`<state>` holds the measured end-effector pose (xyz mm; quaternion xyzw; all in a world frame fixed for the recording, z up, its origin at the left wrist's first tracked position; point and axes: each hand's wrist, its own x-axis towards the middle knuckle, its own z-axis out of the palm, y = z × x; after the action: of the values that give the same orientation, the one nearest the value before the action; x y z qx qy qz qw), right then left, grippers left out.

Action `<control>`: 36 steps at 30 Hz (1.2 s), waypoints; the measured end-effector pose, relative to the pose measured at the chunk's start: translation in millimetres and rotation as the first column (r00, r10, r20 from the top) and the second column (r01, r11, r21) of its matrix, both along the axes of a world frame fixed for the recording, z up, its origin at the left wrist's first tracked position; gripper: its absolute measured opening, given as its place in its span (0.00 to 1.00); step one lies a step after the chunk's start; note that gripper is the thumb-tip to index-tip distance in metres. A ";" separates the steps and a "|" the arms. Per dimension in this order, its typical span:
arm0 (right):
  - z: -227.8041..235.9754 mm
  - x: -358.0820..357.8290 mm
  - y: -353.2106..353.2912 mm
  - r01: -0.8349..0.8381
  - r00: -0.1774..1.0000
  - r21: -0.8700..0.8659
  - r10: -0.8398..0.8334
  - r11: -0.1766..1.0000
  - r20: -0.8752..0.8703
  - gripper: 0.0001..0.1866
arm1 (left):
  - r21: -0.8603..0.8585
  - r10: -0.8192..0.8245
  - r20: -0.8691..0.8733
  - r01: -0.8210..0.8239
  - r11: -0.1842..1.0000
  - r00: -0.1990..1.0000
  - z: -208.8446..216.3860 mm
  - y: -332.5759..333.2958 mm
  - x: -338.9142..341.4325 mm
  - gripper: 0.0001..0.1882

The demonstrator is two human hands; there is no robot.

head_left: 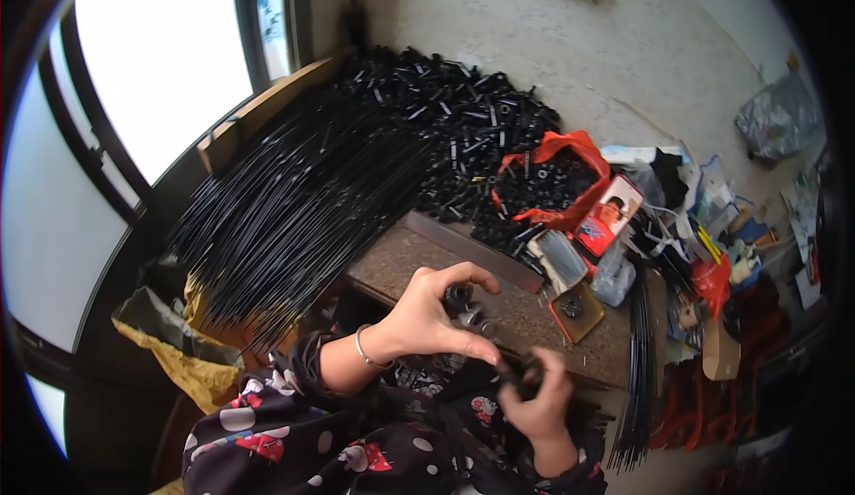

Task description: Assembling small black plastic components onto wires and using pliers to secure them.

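From where I sit, both bare hands show above the lap, in front of the near edge of the brown speckled surface. The left hand has its thumb and forefinger spread in a wide C. Small dark round parts sit in that curl; the remaining fingers are hidden, so I can't tell whether they grip those parts or merely cup them. The right hand is smeared by blur (I'd trust its outline less), yet its fingers look bent in and closed on a dark piece.

The relation I watch is that gap: the dark piece lies just below and right of the left thumb tip, touching or nearly so, and the right hand is plainly the nearer. The round parts lie up and left of the right fingers. Blur hides the piece's long axis.

Beyond the hands, a flat metal bar lies aslant, with long black rods to its left and a red bag of dark fittings past its right end.
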<state>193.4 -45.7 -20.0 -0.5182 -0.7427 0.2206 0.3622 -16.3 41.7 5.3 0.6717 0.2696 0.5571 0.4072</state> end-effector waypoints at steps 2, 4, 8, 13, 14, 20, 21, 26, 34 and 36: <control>7.6 13.3 -9.4 -0.099 0.995 -0.160 0.100 0.982 0.004 0.16 | -0.036 0.004 0.062 -0.001 0.999 0.998 -5.6 1.1 -8.1 0.34; 12.5 24.7 -17.2 -0.150 0.987 -0.308 0.158 0.939 0.001 0.13 | -0.047 -0.040 0.036 0.042 0.998 0.999 -4.1 1.1 -8.6 0.33; -11.7 8.5 -5.6 -0.575 0.791 -0.648 0.136 0.501 -0.596 0.12 | -0.090 -0.209 -0.043 0.205 0.975 0.977 0.4 0.1 -5.5 0.29; -2.5 -9.9 -5.0 -0.115 0.984 -0.378 0.053 0.919 -0.171 0.16 | -0.034 -0.123 -0.049 0.122 0.992 0.991 -0.4 2.0 -1.5 0.29; -4.7 -8.7 -6.6 -0.156 0.973 -0.405 0.069 0.901 -0.221 0.17 | -0.018 -0.120 -0.026 0.120 0.993 0.992 -0.7 3.3 -1.2 0.28; -23.9 -1.0 -13.3 -0.437 0.844 -0.494 0.154 0.752 -0.513 0.18 | -0.016 -0.076 0.036 0.077 0.997 0.996 -2.7 0.2 6.8 0.26; -25.6 0.1 -13.2 -0.485 0.813 -0.497 0.162 0.720 -0.559 0.18 | -0.040 -0.063 0.032 0.065 0.997 0.997 -3.0 -1.7 10.1 0.26; 4.2 7.3 -7.2 -0.618 0.672 -0.595 -0.048 0.514 -0.739 0.14 | -0.135 -0.064 0.020 0.066 0.989 0.998 -2.2 -5.6 14.4 0.19; -47.6 -8.5 -26.4 -0.678 0.521 -0.540 -0.193 0.498 -0.832 0.04 | -0.210 0.107 0.083 -0.088 0.974 0.991 -22.0 -7.4 46.7 0.08; -45.8 -8.9 -22.1 -0.526 0.652 -0.607 -0.176 0.596 -0.737 0.03 | -0.230 0.126 0.100 -0.100 0.968 0.987 -21.7 -5.6 54.5 0.10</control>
<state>184.5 -67.8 -65.8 -0.4010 -0.4074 0.7478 0.3375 38.2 36.1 -16.4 0.5721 0.3448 0.5829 0.4626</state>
